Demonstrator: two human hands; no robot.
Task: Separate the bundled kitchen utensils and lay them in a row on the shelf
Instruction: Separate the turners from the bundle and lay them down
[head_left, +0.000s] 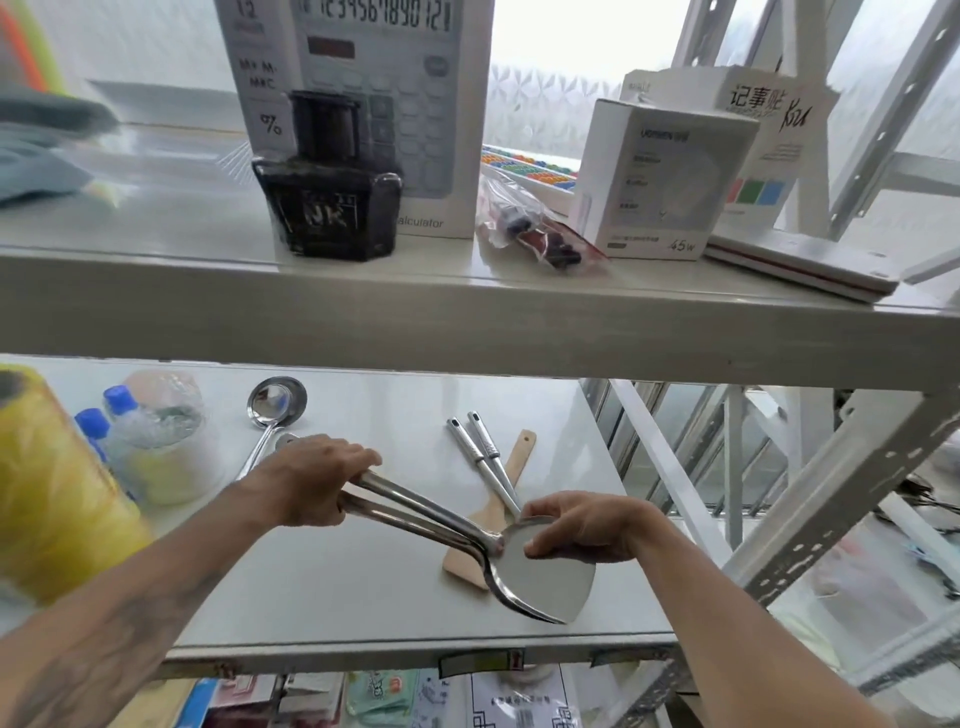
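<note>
The left hand (311, 480) has a closed grip round two steel handles (410, 506), which splay slightly, while the right hand (584, 527) pinches the flat blade of the turner (540, 577) above the shelf (337, 582). The two tools seem joined or nested at the neck; a hard pull could free them suddenly, and the blade might swing down onto the wooden spatula (498, 512) and the pair of steel handles (480, 457) lying beneath, knocking them askew. The ladle (270, 415) lies well apart, likely safe.
</note>
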